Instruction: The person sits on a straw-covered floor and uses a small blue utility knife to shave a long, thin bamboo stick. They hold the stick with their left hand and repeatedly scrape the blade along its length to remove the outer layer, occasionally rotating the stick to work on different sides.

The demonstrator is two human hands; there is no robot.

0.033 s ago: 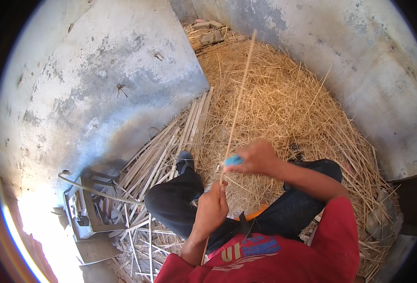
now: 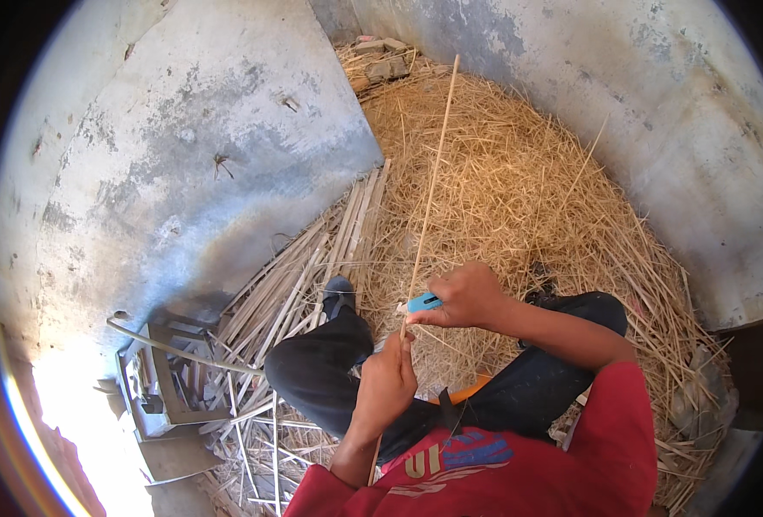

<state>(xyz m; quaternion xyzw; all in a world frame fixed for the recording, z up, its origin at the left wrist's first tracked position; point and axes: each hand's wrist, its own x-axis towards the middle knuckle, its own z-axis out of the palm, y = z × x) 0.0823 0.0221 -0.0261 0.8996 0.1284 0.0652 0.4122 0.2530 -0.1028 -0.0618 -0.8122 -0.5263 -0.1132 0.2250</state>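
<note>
A long, thin bamboo strip (image 2: pixel 434 177) runs up and slightly right from my lap toward the far wall. My left hand (image 2: pixel 384 382) is closed round its lower part, thumb on top. In my right hand (image 2: pixel 470 295) is a light blue utility knife (image 2: pixel 424 302), gripped in a fist. The front end of the knife meets the strip just above my left hand, and a small pale curl of shaving (image 2: pixel 401 307) shows there. The blade itself is too small to make out. Below my left hand, the strip passes beside my forearm.
Loose shavings (image 2: pixel 519 172) cover the floor ahead and right. Long split strips (image 2: pixel 312 267) lie piled at left, beside my shoe (image 2: pixel 338 293). A wooden box-like frame (image 2: pixel 170 379) stands at lower left. Worn plaster walls (image 2: pixel 226 112) enclose the space. My bent legs (image 2: pixel 317 358) flank the work.
The strip's far end has shifted slightly left and is no longer blurred. My right hand with the knife has moved very slightly downward and left. My left hand stays nearly in place.
</note>
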